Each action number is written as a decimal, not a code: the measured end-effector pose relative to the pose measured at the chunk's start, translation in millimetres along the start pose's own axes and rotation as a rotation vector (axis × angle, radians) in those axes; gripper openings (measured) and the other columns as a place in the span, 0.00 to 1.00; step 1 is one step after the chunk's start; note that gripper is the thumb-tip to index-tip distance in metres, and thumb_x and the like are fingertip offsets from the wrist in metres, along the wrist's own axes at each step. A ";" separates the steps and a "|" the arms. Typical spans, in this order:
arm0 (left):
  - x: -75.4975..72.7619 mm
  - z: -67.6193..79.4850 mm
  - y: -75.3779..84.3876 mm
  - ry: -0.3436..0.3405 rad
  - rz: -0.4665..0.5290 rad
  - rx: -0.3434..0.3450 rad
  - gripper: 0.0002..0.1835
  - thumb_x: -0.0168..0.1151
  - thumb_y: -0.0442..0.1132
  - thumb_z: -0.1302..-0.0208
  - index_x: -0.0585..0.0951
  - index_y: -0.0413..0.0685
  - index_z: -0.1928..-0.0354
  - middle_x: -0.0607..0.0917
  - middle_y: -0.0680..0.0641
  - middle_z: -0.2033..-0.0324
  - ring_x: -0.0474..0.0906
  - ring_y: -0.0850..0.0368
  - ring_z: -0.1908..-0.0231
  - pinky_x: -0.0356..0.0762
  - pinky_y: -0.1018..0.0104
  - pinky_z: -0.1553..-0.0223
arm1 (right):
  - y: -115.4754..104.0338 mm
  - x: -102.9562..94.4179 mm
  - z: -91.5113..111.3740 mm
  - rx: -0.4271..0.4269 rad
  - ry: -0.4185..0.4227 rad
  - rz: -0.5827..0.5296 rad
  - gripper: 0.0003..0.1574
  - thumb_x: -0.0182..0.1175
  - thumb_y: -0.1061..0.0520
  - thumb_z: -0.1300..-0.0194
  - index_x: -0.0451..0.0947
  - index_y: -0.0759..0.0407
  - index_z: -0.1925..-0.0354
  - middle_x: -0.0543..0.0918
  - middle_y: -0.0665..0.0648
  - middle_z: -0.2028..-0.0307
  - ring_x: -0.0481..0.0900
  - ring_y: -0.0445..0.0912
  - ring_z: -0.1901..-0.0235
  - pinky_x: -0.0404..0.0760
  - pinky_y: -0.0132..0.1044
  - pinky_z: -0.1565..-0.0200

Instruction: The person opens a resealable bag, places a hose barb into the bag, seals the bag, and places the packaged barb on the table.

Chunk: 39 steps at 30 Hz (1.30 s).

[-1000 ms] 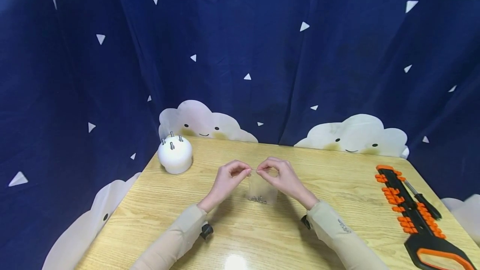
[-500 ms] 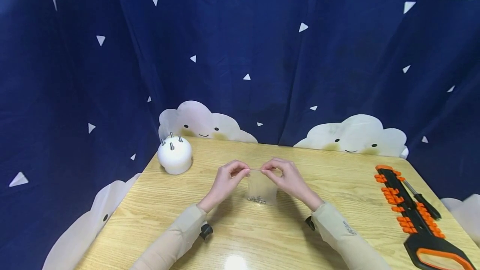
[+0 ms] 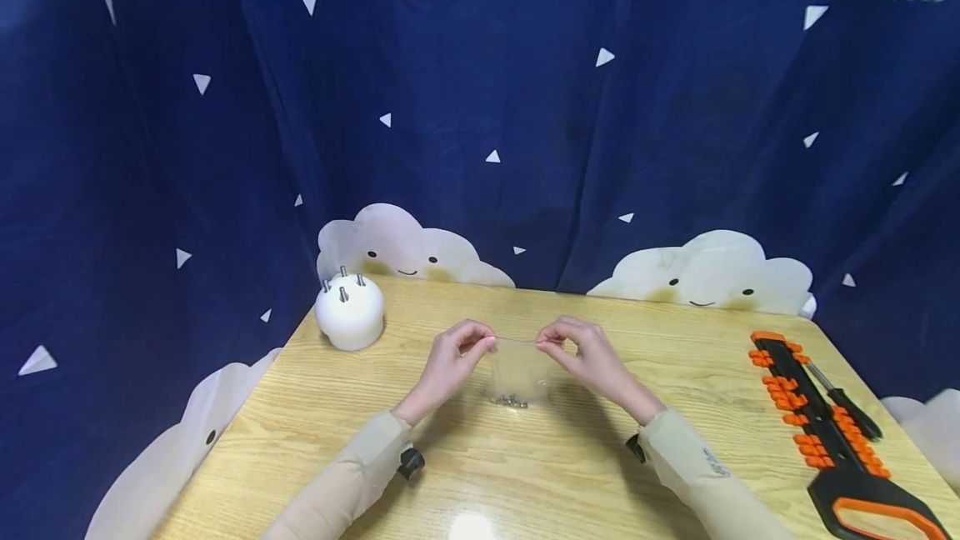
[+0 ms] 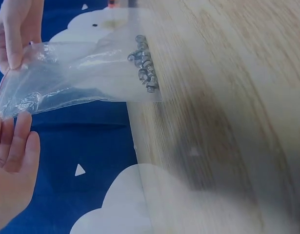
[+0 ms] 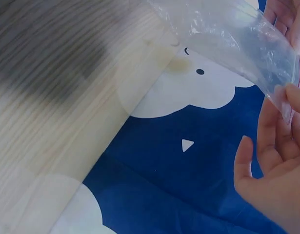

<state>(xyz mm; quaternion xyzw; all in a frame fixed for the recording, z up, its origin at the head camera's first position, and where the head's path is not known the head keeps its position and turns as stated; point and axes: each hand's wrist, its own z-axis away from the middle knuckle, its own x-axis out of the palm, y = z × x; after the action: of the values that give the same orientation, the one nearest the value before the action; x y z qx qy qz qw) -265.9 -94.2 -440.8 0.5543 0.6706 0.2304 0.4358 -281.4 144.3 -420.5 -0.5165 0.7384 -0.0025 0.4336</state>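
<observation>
Between both hands hangs a clear zip-lock bag (image 3: 517, 369) with a red line along its top edge. My left hand (image 3: 457, 357) pinches one top corner between thumb and fingertips. At the opposite corner, my right hand (image 3: 588, 361) pinches the edge the same way, its thumb and fingers also showing in the right wrist view. The top edge is stretched straight between them. Several small silvery metal fasteners (image 4: 144, 63) lie gathered along the bag's bottom, close over the wooden table.
A white rounded object (image 3: 350, 319) with several metal pegs on top stands at the table's back left. On the right lies a black and orange toy-like saw-shaped piece (image 3: 806, 407), with a black-handled screwdriver (image 3: 855, 412) beside it. A dark blue curtain (image 3: 450, 65) hangs behind the table (image 3: 420, 482).
My right hand has moved to the right and the left slightly left. The gap between them has widened, and the bag's top edge is now drawn out between the fingertips.
</observation>
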 end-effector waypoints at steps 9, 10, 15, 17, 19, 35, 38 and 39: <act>2.8 0.2 2.1 -0.013 0.003 -0.034 0.04 0.63 0.35 0.33 0.83 0.41 0.63 0.88 0.43 0.70 0.86 0.50 0.65 0.85 0.70 0.52 | -2.6 -11.2 4.1 0.041 -0.005 0.098 0.04 0.71 0.59 0.42 0.84 0.52 0.69 0.82 0.45 0.74 0.74 0.33 0.72 0.76 0.29 0.71; 2.9 0.3 2.3 -0.014 0.006 -0.038 0.04 0.62 0.35 0.33 0.83 0.41 0.63 0.88 0.43 0.70 0.86 0.50 0.65 0.84 0.70 0.52 | -1.9 -11.4 4.3 0.046 -0.002 0.106 0.04 0.71 0.59 0.43 0.84 0.52 0.70 0.82 0.45 0.74 0.73 0.32 0.73 0.76 0.29 0.72; 3.6 0.4 2.8 -0.011 0.004 -0.044 0.04 0.62 0.34 0.33 0.83 0.41 0.63 0.88 0.43 0.70 0.86 0.51 0.65 0.84 0.71 0.53 | 1.1 -13.7 6.1 0.063 0.004 0.084 0.06 0.72 0.58 0.45 0.83 0.52 0.73 0.83 0.45 0.75 0.72 0.31 0.75 0.76 0.30 0.75; 4.1 0.6 2.9 -0.008 -0.001 -0.041 0.03 0.62 0.34 0.34 0.83 0.41 0.63 0.88 0.43 0.70 0.86 0.51 0.65 0.84 0.72 0.54 | 2.5 -15.3 7.3 0.064 -0.003 0.061 0.07 0.73 0.59 0.45 0.83 0.52 0.74 0.82 0.45 0.76 0.72 0.31 0.75 0.77 0.30 0.75; 4.4 0.9 3.3 -0.007 -0.004 -0.041 0.03 0.63 0.33 0.34 0.83 0.40 0.63 0.88 0.43 0.70 0.86 0.51 0.65 0.85 0.72 0.54 | 4.1 -16.7 8.5 0.060 -0.010 0.045 0.07 0.72 0.60 0.45 0.83 0.52 0.74 0.82 0.45 0.77 0.74 0.31 0.74 0.78 0.29 0.73; 3.6 1.6 2.4 0.000 0.015 -0.033 0.03 0.62 0.32 0.34 0.82 0.39 0.63 0.87 0.41 0.73 0.85 0.47 0.71 0.83 0.76 0.61 | 8.7 -22.1 13.7 0.109 -0.046 -0.014 0.03 0.69 0.61 0.40 0.84 0.53 0.67 0.86 0.49 0.70 0.80 0.34 0.71 0.84 0.31 0.67; 3.4 2.6 1.9 0.009 0.025 -0.040 0.03 0.62 0.32 0.34 0.82 0.39 0.63 0.86 0.41 0.73 0.84 0.50 0.73 0.81 0.77 0.66 | 8.2 -21.2 14.2 0.116 -0.044 -0.032 0.03 0.69 0.61 0.40 0.84 0.54 0.67 0.86 0.49 0.71 0.79 0.33 0.71 0.84 0.30 0.67; 3.3 2.9 1.6 0.010 0.029 -0.043 0.03 0.63 0.32 0.34 0.82 0.39 0.63 0.86 0.40 0.73 0.84 0.50 0.73 0.80 0.77 0.67 | 8.2 -20.7 14.3 0.117 -0.044 -0.039 0.03 0.69 0.62 0.40 0.84 0.54 0.67 0.86 0.50 0.71 0.79 0.33 0.72 0.84 0.29 0.68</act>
<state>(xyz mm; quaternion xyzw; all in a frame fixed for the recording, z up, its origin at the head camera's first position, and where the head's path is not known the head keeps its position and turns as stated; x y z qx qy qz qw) -262.6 -91.1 -442.1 0.5533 0.6596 0.2539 0.4408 -276.5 170.3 -419.9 -0.5045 0.7170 -0.0428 0.4792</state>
